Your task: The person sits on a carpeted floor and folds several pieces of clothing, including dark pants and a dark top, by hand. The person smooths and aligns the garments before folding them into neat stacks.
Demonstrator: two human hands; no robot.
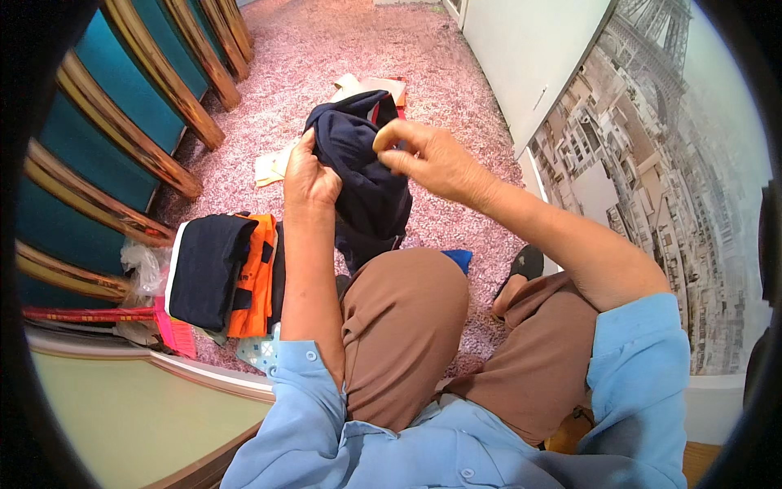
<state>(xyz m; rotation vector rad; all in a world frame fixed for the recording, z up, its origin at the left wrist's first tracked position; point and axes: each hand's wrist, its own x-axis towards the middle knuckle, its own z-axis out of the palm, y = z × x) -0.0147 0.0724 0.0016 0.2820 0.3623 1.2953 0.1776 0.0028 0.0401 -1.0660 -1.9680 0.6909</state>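
Observation:
A dark navy cloth garment (366, 165) hangs bunched in front of my knees, its lower end drooping towards the carpet. My left hand (314, 174) grips its left edge, with the thumb raised against the cloth. At the garment's right side is my right hand (431, 156), its thumb and bent forefinger close together. Whether these fingertips pinch any cloth cannot be made out. A bit of red trim shows at the garment's upper right. Beyond it, partly covered, lie pale and orange cloth pieces (396, 90) on the floor.
To my left sits a pile of folded clothes, with a black garment (211, 269) and an orange one (253, 287). Nearby are a clear plastic bag (146, 269) and a pink broom (174, 327). Wooden posts (134, 122) line the left; a mural wall (611, 183) stands right. Pink carpet (379, 43) covers the floor.

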